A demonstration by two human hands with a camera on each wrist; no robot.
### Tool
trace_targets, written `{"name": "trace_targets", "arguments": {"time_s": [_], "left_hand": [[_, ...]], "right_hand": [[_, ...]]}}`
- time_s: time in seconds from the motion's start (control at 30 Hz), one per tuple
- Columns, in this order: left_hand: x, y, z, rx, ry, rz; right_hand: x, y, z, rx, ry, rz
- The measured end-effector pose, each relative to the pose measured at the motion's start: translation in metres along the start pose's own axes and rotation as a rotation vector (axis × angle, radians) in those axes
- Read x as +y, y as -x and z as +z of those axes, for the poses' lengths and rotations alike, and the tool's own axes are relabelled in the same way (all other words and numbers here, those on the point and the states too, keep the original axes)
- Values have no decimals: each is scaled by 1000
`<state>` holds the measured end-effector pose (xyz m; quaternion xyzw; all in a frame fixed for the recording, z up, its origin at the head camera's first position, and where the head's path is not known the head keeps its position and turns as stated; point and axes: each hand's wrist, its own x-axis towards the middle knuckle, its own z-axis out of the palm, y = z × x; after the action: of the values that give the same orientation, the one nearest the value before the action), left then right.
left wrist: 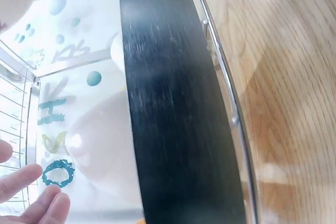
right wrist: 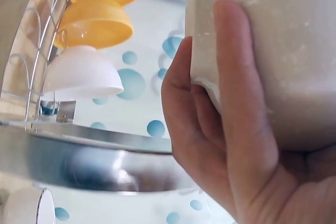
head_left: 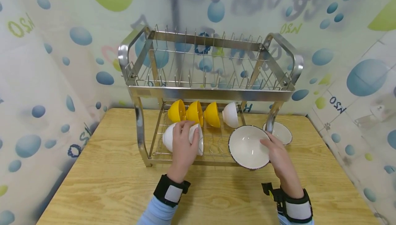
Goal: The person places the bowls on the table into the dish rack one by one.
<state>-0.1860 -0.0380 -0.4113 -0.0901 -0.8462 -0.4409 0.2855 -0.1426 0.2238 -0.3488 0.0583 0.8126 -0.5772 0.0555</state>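
My right hand [head_left: 279, 154] pinches the rim of a white bowl [head_left: 247, 149] with a thin dark edge, thumb inside it. The bowl is tilted toward the head camera, over the rack's front right corner. In the right wrist view its pale inside [right wrist: 294, 66] fills the upper right. My left hand [head_left: 185, 142] is over white bowlware [head_left: 168, 138] lying sideways at the front left of the lower shelf. From the left wrist view, its fingers [left wrist: 52, 205] are loosely extended with nothing between them, beside the white bowl [left wrist: 102, 140] behind the rack's bar.
A two-tier metal dish rack [head_left: 210, 94] stands on the wooden table [head_left: 102, 183]. Along its lower back row, three yellow bowls [head_left: 195, 112] and a small white bowl [head_left: 230, 115] rest on their sides. Another white bowl [head_left: 282, 134] sits by the rack's right leg.
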Motion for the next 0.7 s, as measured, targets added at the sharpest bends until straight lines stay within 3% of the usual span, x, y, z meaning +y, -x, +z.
{"name": "trace_targets", "arguments": {"time_s": [0.13, 0.7], "left_hand": [[2, 0, 2, -10, 21, -6], [7, -3, 4, 3, 16, 22]], "right_hand": [[-1, -3, 4, -9, 10, 29], [5, -22, 31, -75, 25, -44]]}}
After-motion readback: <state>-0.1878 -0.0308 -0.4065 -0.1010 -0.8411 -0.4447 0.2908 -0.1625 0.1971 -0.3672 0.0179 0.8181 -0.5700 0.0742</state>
